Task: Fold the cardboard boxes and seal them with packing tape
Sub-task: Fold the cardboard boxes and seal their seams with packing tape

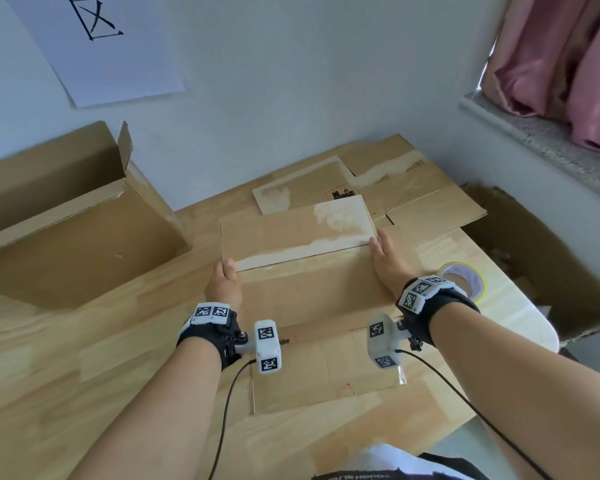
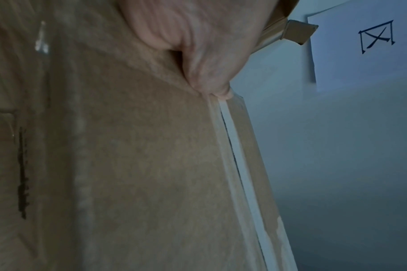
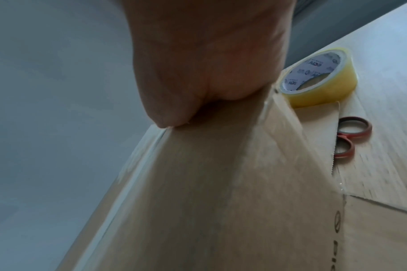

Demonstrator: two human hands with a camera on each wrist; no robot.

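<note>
A flattened brown cardboard box lies in the middle of the wooden table. Its far flap, with pale torn patches, stands slightly raised along the fold. My left hand pinches the flap's left end, thumb on top; close up, the left hand pinches the edge of the cardboard. My right hand holds the flap's right end. In the right wrist view the thumb of the right hand sits on the edge of the cardboard; the other fingers are hidden. A yellowish tape roll lies right of the box.
Red-handled scissors lie partly under the cardboard near the tape. A large open carton stands at the left. More flattened cardboard is stacked at the back against the wall. Another carton sits beside the table's right edge.
</note>
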